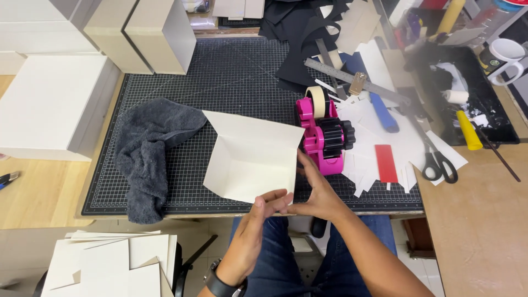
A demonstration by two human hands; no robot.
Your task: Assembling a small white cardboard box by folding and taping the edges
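A cream folded card sheet [250, 157], bent into an open box shape, rests tilted on the black cutting mat [231, 82]. My left hand [254, 231] pinches its near corner with thumb and fingers. My right hand [316, 192] presses on the sheet's right edge near the same corner, fingers spread upward. A pink tape dispenser [324, 135] with a black wheel and a roll of beige tape stands right beside my right hand.
A dark grey towel [151, 151] lies crumpled on the mat's left. Cream boxes [146, 33] stand at the back, a large white box [52, 104] at left. Scissors [437, 162], a metal ruler [352, 77], paper scraps and a yellow-handled roller [467, 129] crowd the right. Stacked card sheets [118, 264] sit lower left.
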